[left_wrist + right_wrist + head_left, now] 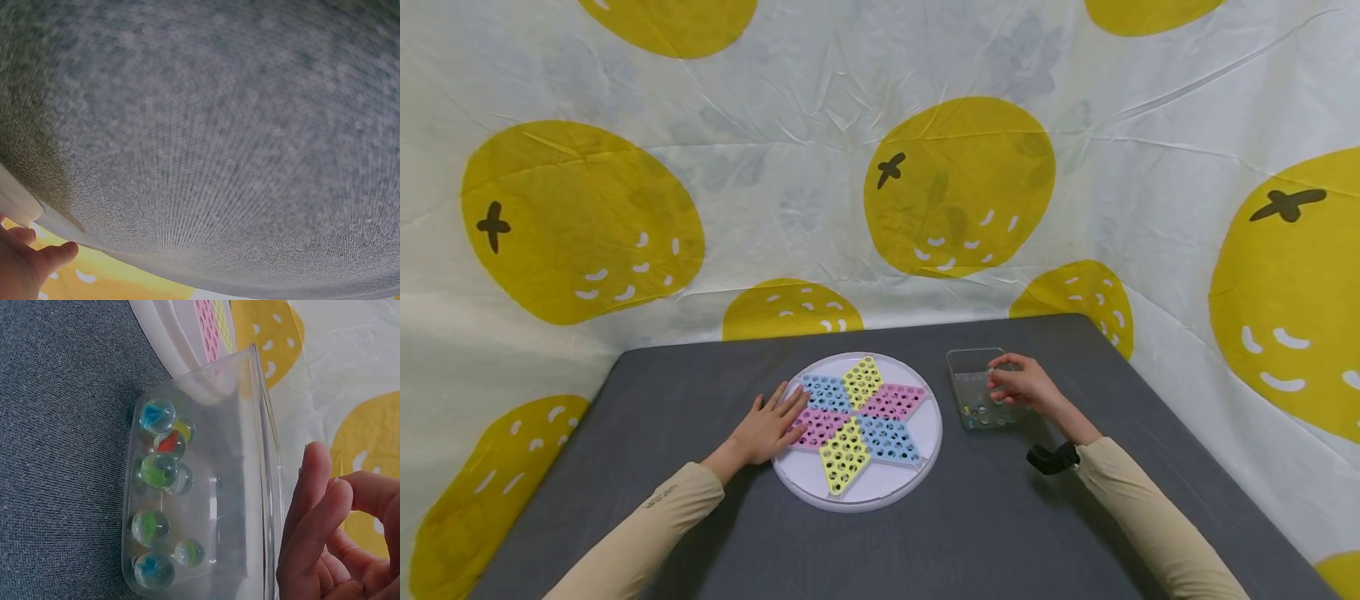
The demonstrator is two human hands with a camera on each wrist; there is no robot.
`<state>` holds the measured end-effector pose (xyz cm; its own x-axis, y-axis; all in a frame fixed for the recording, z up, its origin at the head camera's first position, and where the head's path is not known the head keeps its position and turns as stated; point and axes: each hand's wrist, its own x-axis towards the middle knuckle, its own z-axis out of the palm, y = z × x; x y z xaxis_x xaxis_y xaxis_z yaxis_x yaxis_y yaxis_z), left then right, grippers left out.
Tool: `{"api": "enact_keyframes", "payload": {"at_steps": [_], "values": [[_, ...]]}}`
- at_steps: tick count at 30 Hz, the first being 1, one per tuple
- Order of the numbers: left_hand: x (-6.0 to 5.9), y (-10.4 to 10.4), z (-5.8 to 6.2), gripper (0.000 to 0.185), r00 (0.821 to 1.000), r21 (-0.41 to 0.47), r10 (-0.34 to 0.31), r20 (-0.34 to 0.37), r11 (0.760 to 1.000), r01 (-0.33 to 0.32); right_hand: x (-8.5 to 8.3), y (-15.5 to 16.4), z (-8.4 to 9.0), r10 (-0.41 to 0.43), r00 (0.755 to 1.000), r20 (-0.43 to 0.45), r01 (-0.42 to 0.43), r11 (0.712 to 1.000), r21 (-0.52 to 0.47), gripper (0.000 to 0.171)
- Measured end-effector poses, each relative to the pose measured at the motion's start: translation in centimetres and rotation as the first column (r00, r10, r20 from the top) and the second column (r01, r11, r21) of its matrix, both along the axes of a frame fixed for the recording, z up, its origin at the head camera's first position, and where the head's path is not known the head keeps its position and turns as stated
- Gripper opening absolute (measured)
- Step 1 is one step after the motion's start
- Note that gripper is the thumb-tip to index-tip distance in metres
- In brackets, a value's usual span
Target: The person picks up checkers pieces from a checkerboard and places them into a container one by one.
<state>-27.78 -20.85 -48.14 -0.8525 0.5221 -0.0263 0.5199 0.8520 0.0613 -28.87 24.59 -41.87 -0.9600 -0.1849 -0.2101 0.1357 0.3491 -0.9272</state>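
Observation:
A round white Chinese checkers board (pixel 805 483) bears a six-pointed star of pink, yellow and blue perforated sections. My left hand (pixel 767 429) rests with its fingers spread on the board's left side, over the rim and star edge. Only part of that hand (pixel 31 265) shows in the left wrist view. My right hand (pixel 1026 385) is raised over a clear plastic box (pixel 973 367). In the right wrist view its fingers (pixel 315 519) are bent, tips close together; whether a marble is between them is hidden. Several glass marbles (pixel 150 526) with coloured swirls lie in the box.
A dark grey table (pixel 955 533) carries the board and, to its right, the box. White cloth (pixel 760 200) with large yellow fruit prints hangs behind and at both sides. A black band (pixel 1052 458) is on my right wrist.

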Motion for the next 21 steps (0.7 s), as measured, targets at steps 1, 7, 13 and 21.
{"api": "enact_keyframes", "payload": {"at_steps": [1, 7, 13, 21], "values": [[-0.03, -0.01, -0.02, 0.062, 1.0, 0.001, -0.001, -0.001, 1.0, 0.001, -0.07, -0.01, -0.02, 0.006, 1.0, -0.003, -0.006, 1.0, -0.001, 0.045], [-0.16, -0.09, -0.18, 0.061, 1.0, -0.001, -0.006, -0.008, 1.0, 0.006, -0.35, -0.09, -0.14, 0.002, 1.0, -0.007, -0.002, 1.0, 0.004, 0.044], [-0.1, -0.03, -0.1, 0.062, 1.0, -0.002, -0.004, -0.007, 1.0, 0.004, -0.39, -0.03, -0.14, -0.001, 1.0, -0.008, 0.001, 1.0, 0.011, 0.045], [-0.01, -0.04, -0.02, 0.062, 1.0, -0.009, -0.005, -0.008, 1.0, 0.005, -0.28, 0.06, -0.2, 0.004, 1.0, -0.006, -0.004, 1.0, 0.0, 0.042]]}}
